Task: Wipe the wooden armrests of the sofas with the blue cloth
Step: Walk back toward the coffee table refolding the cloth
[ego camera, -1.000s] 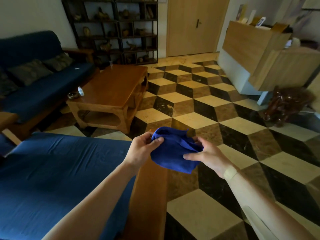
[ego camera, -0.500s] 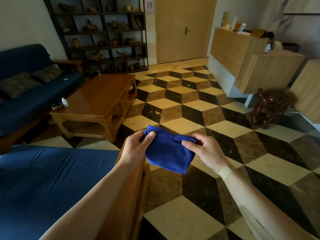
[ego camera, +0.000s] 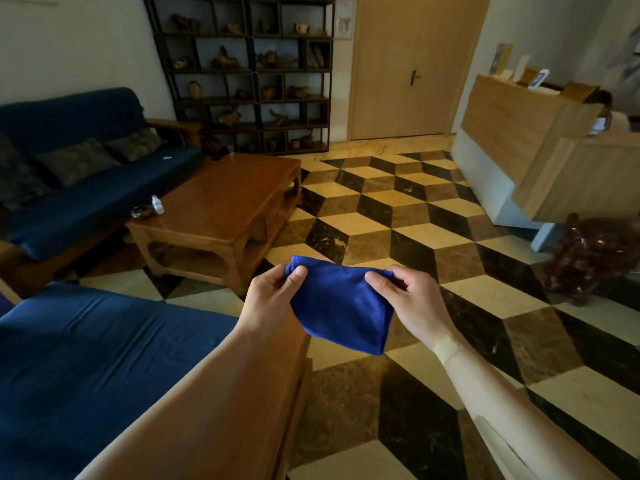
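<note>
— So where does the wiping stand?

— Not begun, as far as I can judge. Both hands hold the blue cloth [ego camera: 341, 308] up in the air, over the checkered floor [ego camera: 433, 216] and just past the end of the near sofa's wooden armrest [ego camera: 294, 372]. The cloth touches no wood.

— And the grip?

— The left hand [ego camera: 273, 296] pinches the cloth's upper left corner between thumb and fingers; the right hand [ego camera: 412, 299] pinches the upper right edge the same way. Both are closed on fabric, and the cloth hangs folded between them in a rough triangle (it looks like a pad being readied, though that is my guess).

— What is left, then?

— Everything, probably. The near armrest lies under the left forearm, mostly hidden by it. The far sofa [ego camera: 86, 188] along the wall has a wooden armrest [ego camera: 173, 128] at its end by the display shelf [ego camera: 249, 74], well apart from the hands. Its other arm I cannot see.

— Anything in the way?

— A wooden coffee counter [ego camera: 225, 202] stands between the two sofas, with a small bottle [ego camera: 157, 204] on it.
</note>
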Demonstrator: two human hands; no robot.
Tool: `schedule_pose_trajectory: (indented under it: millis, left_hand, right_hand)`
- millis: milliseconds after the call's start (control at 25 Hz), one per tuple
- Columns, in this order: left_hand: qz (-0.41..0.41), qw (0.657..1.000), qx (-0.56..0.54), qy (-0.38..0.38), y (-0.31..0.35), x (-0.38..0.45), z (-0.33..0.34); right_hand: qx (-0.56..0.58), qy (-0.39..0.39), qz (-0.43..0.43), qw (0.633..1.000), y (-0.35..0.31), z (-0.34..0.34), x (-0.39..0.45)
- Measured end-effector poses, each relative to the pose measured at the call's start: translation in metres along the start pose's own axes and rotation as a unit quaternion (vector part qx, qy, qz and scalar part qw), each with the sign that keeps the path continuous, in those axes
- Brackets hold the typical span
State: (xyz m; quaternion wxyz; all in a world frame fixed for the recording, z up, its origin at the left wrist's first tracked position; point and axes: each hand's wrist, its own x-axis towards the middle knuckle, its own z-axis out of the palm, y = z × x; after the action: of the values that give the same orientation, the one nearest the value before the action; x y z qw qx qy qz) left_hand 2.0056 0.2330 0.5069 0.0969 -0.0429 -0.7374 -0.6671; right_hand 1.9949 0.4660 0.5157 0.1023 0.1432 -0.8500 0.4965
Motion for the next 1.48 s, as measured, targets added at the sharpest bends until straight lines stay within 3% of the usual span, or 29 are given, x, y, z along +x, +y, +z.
schedule_pose_trajectory:
  millis: [280, 520, 800, 1200, 1480]
  left_hand:
    - [-0.004, 0.997, -0.044, -0.055, -0.028, 0.121, -0.038]
    - [0.013, 0.998, -0.036, -0.048, -0.038, 0.223, -0.031]
    - [0.027, 0.999, -0.029, -0.033, -0.060, 0.340, 0.025]
    - [0.015, 1.000, 0.005, 0.024, -0.072, 0.527, 0.136]
    - [-0.012, 0.998, 0.012, 0.067, -0.082, 0.636, 0.158]
  right_hand:
    - [0.019, -0.013, 0.006, 1.000, 0.010, 0.025, 0.126]
    - [0.044, 0.011, 0.016, 0.999, 0.033, 0.027, 0.213]
    - [0.044, 0.058, 0.008, 0.997, 0.101, 0.002, 0.320]
    - [0.043, 0.027, -0.004, 0.999, 0.205, -0.084, 0.508]
    - [0.032, 0.047, -0.004, 0.998, 0.252, -0.082, 0.621]
